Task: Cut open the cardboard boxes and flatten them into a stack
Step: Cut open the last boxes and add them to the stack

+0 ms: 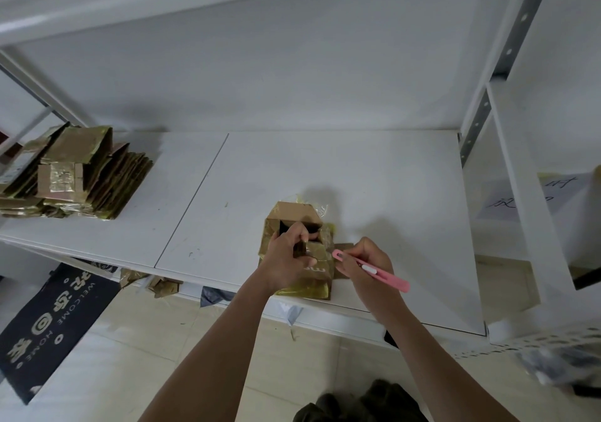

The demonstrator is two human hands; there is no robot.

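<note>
Hands point(289, 252) on box point(300, 216), apparently cutter point(370, 270).

White bench point(325, 168) against a plain white wall point(276, 63), perforated metal shelving upright point(517, 31) at right, pale tiled floor point(146, 340) below with a dark welcome mat point(55, 320) at left.

The open cardboard box point(299, 249) stands near the front edge of the white shelf board point(374, 177), with both hands against it. Behind the box, bare board runs back to the wall. Left of the box, bare board reaches the stack of flattened boxes point(78, 174) at the far left. Right of the box, bare board ends at the upright post point(520, 177).
</note>
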